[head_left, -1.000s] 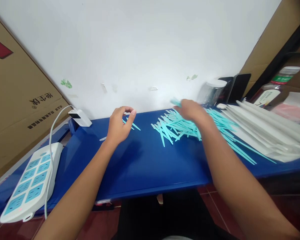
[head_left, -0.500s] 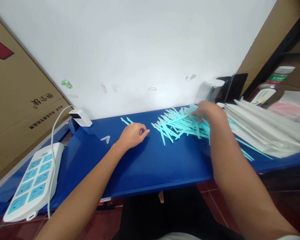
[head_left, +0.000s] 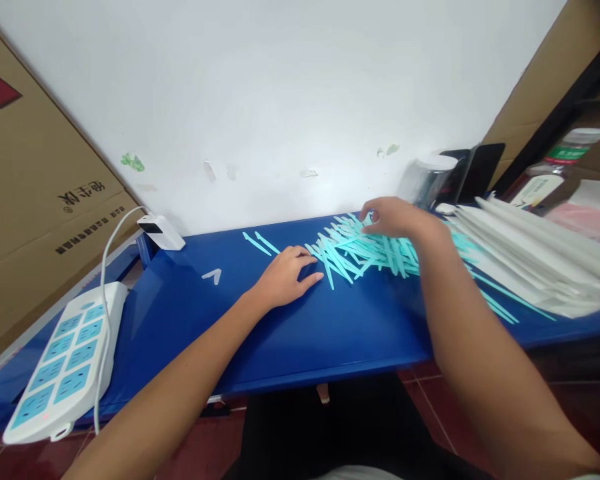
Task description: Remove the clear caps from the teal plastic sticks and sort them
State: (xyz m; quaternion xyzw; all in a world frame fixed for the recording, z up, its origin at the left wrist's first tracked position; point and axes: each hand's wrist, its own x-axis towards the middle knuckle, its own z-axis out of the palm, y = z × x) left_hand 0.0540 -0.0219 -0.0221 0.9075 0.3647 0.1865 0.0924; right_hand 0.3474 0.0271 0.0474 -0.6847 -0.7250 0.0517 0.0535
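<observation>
A loose pile of thin turquoise plastic sticks [head_left: 380, 250] lies on the blue table [head_left: 300, 340]. Over the back of the pile is my right hand [head_left: 393, 217], its thumb and fingers curved apart with a gap between them; nothing shows in its grasp. My left hand [head_left: 290, 277] rests at the pile's left end, thumb and fingers apart and its fingertips near the closest sticks. Two separate turquoise sticks [head_left: 261, 243] lie side by side beyond my left hand. A small clear V-shaped piece [head_left: 213, 275] lies farther left.
At left are a white power strip [head_left: 65, 360], a white charger-like box [head_left: 163, 231] with its cable, and a cardboard box [head_left: 45, 173]. Stacked white paper sheets [head_left: 535, 260], a lidded jar [head_left: 433, 177] and a bottle [head_left: 555, 167] stand right. A white wall [head_left: 300, 100] rises behind.
My left hand has moved right to the pile's edge and its fingers have spread. My right hand has shifted left over the pile, and its fingers have parted.
</observation>
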